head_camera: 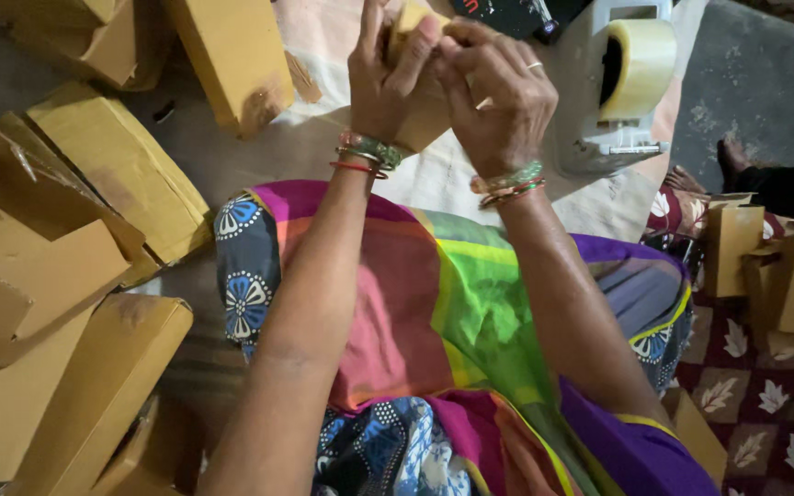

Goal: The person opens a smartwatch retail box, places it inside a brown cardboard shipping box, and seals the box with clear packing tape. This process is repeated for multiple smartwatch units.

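Note:
A small brown cardboard box (426, 115) is held up in front of me, between both hands. My left hand (386, 78) grips its left side, thumb pressed on the top edge. My right hand (498, 92) closes over its right side and top, a ring on one finger. Both wrists wear bangles. Most of the box is hidden behind my fingers. My lap is covered by a bright multicoloured cloth (443, 321).
A tape dispenser (622, 83) with a roll of clear tape stands right of my hands. Several flat and folded cardboard boxes (75, 248) lie stacked at the left; more boxes (783, 266) sit at the right. Another person's foot (737, 156) shows at the right edge.

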